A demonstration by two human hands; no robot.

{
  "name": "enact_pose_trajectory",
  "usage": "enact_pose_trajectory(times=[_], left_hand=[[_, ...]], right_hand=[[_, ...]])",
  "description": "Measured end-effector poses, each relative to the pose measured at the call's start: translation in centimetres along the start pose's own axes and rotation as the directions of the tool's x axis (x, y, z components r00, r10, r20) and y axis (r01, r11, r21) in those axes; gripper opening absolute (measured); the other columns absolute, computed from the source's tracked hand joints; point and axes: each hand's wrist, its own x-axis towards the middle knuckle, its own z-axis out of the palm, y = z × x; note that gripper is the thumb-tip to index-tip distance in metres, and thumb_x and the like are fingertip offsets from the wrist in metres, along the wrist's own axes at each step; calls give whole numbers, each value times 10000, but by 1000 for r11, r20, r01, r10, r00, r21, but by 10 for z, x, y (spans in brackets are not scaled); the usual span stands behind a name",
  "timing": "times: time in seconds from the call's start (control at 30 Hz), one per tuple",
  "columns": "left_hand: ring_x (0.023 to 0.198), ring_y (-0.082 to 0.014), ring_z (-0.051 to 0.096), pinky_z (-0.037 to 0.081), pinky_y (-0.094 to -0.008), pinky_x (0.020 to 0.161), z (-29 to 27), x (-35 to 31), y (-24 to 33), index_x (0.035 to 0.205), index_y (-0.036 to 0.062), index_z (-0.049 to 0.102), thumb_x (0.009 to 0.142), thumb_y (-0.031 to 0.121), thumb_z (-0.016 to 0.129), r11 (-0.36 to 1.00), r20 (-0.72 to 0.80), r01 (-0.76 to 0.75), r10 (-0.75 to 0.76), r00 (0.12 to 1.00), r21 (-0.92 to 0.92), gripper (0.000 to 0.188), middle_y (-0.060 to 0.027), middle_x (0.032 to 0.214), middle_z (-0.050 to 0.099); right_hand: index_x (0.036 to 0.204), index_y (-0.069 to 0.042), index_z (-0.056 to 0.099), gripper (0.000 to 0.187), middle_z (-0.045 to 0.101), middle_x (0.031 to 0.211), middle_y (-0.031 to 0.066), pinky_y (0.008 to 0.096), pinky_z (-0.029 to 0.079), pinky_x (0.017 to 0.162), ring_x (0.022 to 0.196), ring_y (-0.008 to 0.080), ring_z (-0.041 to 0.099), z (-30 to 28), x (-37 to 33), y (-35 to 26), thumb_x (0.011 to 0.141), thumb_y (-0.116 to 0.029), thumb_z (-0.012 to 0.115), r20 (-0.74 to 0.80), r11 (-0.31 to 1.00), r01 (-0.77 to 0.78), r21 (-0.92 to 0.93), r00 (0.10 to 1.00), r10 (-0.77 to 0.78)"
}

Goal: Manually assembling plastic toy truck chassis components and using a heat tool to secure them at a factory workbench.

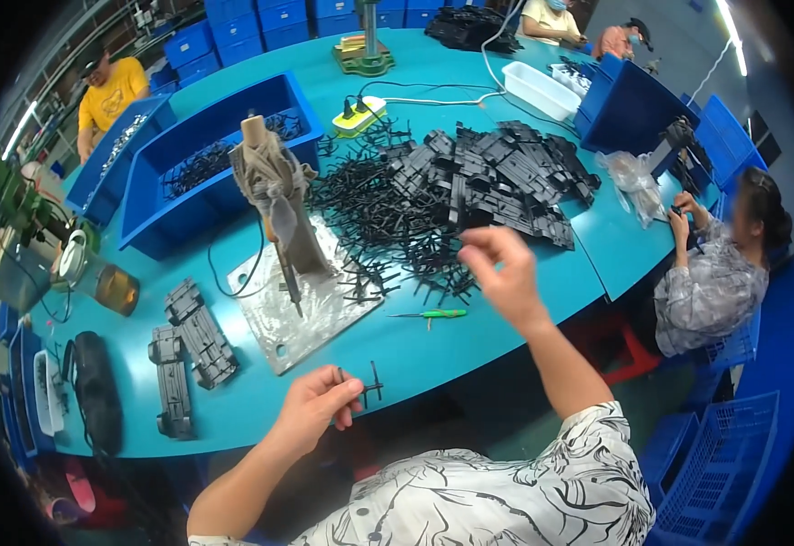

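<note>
My left hand (322,402) is closed by the table's front edge, pinching a small black plastic cross-barred part (373,384) between thumb and fingers. My right hand (504,271) is raised over the near right side of a heap. Its fingers are curled toward the thumb; anything between the tips is too small to make out against the black parts. The heap holds many similar thin black parts (360,196) and larger black plastic toy-car chassis (529,173). Two more chassis (201,337) lie at the left. Between them and the heap stands a cloth-wrapped upright tool (278,196) on a metal plate (324,318).
A green-handled screwdriver (442,314) lies below the heap. A blue bin (146,218) of black parts stands left, a yellow-green power strip (359,116) behind. A black pouch (96,391) sits far left. At right, a co-worker (715,273) handles a small part; others work farther back.
</note>
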Motion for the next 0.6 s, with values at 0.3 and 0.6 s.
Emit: enact_pose_trajectory(times=[0.3,0.6], left_hand=[[566,-114,572,463,-240,532,2,-1,-3,951,22,587,894,176,587,999,38,29,-28,999,-20,165,-87,781,624],[608,-122,589,468,-249,560,4,-8,4,952,13,577,871,141,613,999,43,0,-2,999,33,155,-100,814,635]], right_hand=[[1040,-112,609,379,572,1048,71,381,384,848,1017,272,500,-49,20,81,678,-78,717,-96,628,68,-775,970,-224],[879,-32,644,85,610,810,39,277,427,713,780,169,549,-65,27,42,795,-34,657,-373,899,152,-411,872,-318]])
